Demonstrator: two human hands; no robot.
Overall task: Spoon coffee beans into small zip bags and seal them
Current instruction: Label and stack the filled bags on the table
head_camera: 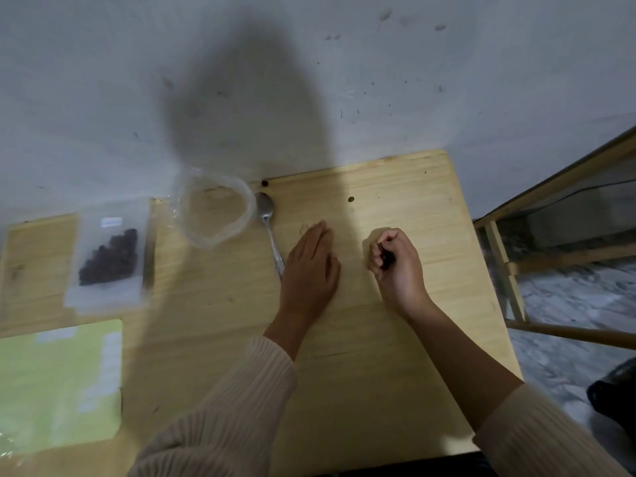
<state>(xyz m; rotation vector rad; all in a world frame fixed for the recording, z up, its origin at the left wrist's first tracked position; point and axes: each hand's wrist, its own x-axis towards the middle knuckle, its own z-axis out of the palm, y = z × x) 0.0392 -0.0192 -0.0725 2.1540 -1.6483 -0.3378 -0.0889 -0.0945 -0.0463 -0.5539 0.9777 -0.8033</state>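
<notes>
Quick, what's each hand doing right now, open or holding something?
Left hand: open, flat on the table, holding nothing.
Right hand: fingers curled around small dark pieces, likely coffee beans.

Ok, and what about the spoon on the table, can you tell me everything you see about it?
The spoon is silvery metal with a dull shine, one piece: an oval bowl and a thin handle. The bowl looks empty. It lies flat on the wooden table, bowl pointing toward the wall, handle slanting back toward the person. The open clear bag sits right beside its bowl, perhaps touching. The left hand, flat on the table, covers or meets the handle's end.
</notes>
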